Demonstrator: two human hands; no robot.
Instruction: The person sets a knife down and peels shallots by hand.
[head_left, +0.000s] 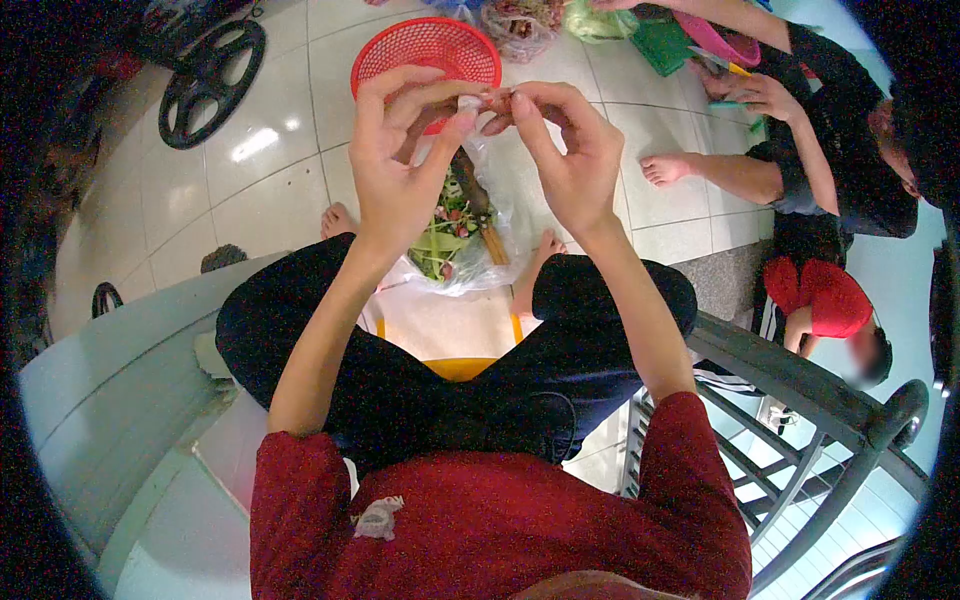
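Both hands are raised over the front of a red plastic basket (425, 50), fingertips nearly meeting. My left hand (405, 150) pinches a small whitish piece (470, 103) between thumb and fingers. My right hand (575, 155) has its thumb and fingers closed on a small reddish-brown piece (498, 101), whose kind is too small to tell. Below and between the hands, a clear plastic bag (510, 235) lies on the floor with green leaves and stems (437, 245) in it. A knife with a wooden handle (494, 243) rests on the greens, its dark blade pointing away.
At the right, a person in dark clothes (850, 130) sits holding a yellow item near a pink basket (730, 42) and a green one (660, 47). Another person in red (835, 297) is farther right, beyond a metal railing (780, 370). A black wheel-shaped object (212, 85) lies on the left floor.
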